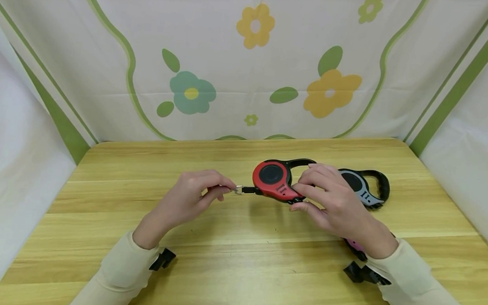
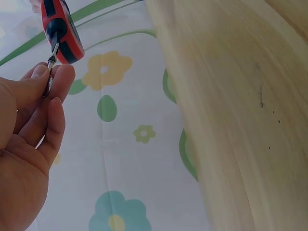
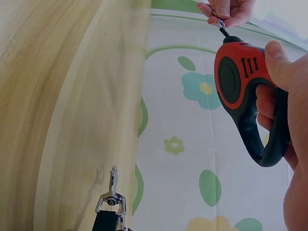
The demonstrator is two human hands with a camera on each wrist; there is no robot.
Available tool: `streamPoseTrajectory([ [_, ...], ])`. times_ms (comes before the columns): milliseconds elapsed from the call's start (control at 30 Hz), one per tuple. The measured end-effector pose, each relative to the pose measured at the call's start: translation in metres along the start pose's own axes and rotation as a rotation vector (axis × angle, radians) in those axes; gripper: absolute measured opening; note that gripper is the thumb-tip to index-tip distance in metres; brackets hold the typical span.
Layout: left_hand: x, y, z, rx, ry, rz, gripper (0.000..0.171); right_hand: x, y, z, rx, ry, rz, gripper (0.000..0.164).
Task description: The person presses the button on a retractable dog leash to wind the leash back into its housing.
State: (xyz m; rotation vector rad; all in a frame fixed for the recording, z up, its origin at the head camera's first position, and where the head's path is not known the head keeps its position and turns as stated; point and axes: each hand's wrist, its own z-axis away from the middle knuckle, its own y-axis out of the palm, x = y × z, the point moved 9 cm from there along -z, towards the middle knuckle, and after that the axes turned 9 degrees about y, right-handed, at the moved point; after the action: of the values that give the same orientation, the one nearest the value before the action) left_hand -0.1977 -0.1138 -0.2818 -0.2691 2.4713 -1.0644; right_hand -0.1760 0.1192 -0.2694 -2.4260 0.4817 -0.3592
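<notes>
A red and black retractable dog leash (image 1: 272, 178) is held above the table between both hands. My right hand (image 1: 335, 200) grips it near the handle, and in the right wrist view its fingers pass through the black handle loop (image 3: 255, 139). On the left, the thumb and fingers of my left hand (image 1: 193, 191) pinch the silver metal clip (image 1: 238, 189). A short black strap (image 1: 248, 189) shows between clip and casing. The left wrist view has the leash casing (image 2: 62, 31) edge-on, beyond the pinched clip.
Behind my right hand, a grey and black leash (image 1: 355, 181) lies on the wooden table (image 1: 228, 273). A pink leash (image 1: 355, 246) is partly hidden under my right wrist. Another metal clip (image 3: 113, 197) shows low in the right wrist view. A flowered cloth (image 1: 232, 77) hangs behind.
</notes>
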Motion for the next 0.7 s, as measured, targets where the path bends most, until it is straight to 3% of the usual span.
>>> streamPoseTrajectory([
  [700, -0.0011, 0.0039, 0.0002, -0.005, 0.015, 0.046, 0.02, 0.0003, 0.0006, 0.0007, -0.01, 0.013, 0.01, 0.04],
])
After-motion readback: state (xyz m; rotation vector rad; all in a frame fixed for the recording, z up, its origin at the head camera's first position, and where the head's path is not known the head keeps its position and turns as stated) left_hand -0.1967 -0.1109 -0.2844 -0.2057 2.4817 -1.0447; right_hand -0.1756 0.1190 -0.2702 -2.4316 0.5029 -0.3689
